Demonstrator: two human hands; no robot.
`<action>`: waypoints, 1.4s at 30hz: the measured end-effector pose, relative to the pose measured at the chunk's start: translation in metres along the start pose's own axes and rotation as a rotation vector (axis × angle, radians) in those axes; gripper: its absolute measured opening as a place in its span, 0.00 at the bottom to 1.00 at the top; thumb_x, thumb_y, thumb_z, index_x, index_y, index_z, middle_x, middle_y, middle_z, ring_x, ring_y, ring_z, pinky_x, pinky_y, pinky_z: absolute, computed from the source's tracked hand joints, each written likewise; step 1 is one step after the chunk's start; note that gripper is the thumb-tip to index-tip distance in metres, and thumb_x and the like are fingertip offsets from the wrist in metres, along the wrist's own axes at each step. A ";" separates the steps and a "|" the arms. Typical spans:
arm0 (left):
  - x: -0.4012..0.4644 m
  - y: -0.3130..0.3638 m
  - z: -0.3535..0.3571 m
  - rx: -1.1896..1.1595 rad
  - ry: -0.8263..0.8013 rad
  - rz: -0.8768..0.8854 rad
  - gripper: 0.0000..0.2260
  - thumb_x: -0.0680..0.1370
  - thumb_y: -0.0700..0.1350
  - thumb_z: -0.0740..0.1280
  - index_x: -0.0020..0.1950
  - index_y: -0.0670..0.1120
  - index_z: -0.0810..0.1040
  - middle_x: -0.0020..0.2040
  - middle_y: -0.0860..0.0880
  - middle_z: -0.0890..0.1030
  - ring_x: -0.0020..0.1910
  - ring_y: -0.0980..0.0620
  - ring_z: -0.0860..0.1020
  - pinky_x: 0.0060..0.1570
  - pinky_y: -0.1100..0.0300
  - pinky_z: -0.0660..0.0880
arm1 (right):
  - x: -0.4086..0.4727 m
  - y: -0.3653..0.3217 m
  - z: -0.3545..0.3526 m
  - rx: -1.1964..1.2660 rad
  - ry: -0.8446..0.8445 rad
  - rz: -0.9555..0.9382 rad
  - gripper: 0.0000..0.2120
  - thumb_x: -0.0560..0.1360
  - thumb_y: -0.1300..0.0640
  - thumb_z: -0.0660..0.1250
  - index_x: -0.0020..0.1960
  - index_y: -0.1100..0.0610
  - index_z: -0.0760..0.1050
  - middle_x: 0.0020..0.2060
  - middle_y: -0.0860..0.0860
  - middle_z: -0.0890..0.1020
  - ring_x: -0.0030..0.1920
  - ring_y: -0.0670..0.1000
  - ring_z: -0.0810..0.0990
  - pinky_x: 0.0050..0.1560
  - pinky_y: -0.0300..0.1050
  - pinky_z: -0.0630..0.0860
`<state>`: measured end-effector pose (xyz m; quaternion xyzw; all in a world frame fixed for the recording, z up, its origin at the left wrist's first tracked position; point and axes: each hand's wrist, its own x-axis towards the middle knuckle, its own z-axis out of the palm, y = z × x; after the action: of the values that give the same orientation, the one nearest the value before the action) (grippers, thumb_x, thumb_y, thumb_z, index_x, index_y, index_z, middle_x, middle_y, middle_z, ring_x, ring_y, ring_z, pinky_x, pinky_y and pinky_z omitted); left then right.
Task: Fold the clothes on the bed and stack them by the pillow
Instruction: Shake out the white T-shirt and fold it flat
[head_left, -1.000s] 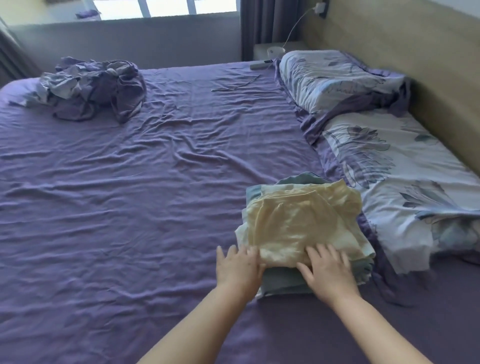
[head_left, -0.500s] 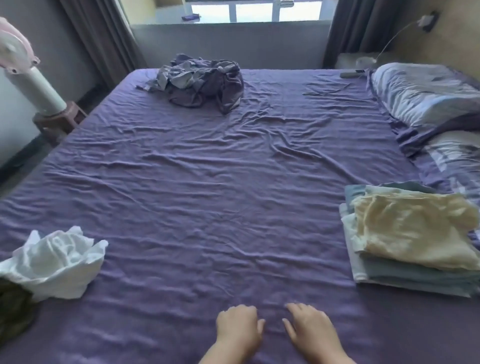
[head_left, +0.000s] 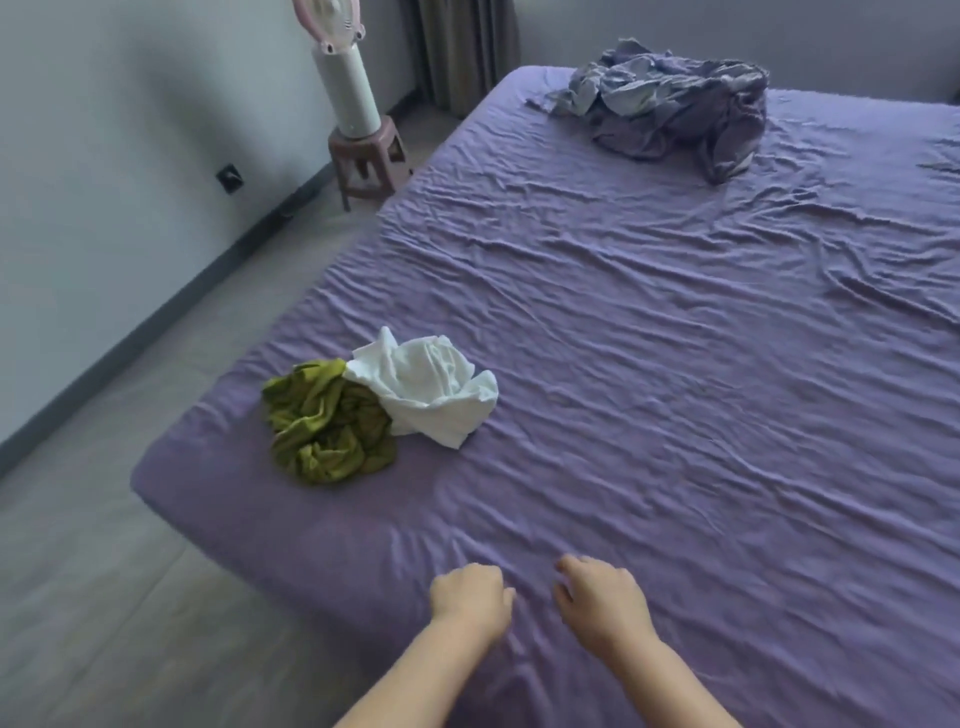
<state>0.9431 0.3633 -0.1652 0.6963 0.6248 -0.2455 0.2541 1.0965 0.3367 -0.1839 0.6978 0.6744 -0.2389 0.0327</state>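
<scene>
Hands, your left hand (head_left: 470, 597) and right hand (head_left: 597, 597), hover loosely curled and empty, probably readying for the crumpled white garment (head_left: 428, 387).

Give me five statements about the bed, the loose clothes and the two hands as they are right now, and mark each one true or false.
1. The white garment lies crumpled on the purple bed sheet. True.
2. The olive-green garment is folded flat. False: it is bunched up, unfolded, touching the white one.
3. The left hand grips the white garment. False: it holds nothing and is well apart from both garments.
4. The right hand holds nothing, its fingers loosely curled over the sheet. True.
5. The crumpled purple-grey bedding lies on the floor beside the stool. False: it lies on the bed at the far end.
</scene>
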 end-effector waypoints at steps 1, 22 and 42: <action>-0.007 -0.011 -0.005 -0.015 0.005 -0.019 0.17 0.80 0.55 0.55 0.62 0.48 0.75 0.62 0.47 0.77 0.62 0.45 0.75 0.59 0.54 0.70 | -0.001 -0.013 -0.005 -0.005 0.003 -0.021 0.14 0.78 0.50 0.53 0.58 0.52 0.72 0.55 0.49 0.79 0.60 0.53 0.74 0.54 0.46 0.67; -0.115 -0.110 -0.123 -0.170 0.254 -0.066 0.16 0.79 0.55 0.57 0.61 0.52 0.76 0.62 0.49 0.77 0.61 0.46 0.75 0.56 0.55 0.71 | -0.016 -0.119 -0.127 -0.124 0.102 -0.268 0.13 0.76 0.50 0.56 0.54 0.53 0.74 0.52 0.49 0.80 0.55 0.53 0.76 0.48 0.45 0.67; 0.160 -0.250 -0.219 -0.114 0.199 0.227 0.13 0.80 0.50 0.60 0.62 0.50 0.76 0.62 0.48 0.75 0.63 0.47 0.71 0.61 0.52 0.71 | 0.181 -0.221 -0.083 0.003 -0.027 0.104 0.14 0.77 0.47 0.57 0.59 0.51 0.72 0.58 0.48 0.76 0.60 0.52 0.73 0.53 0.45 0.71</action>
<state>0.7158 0.6498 -0.1184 0.7678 0.5771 -0.1092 0.2561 0.9051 0.5540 -0.1178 0.7287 0.6364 -0.2473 0.0530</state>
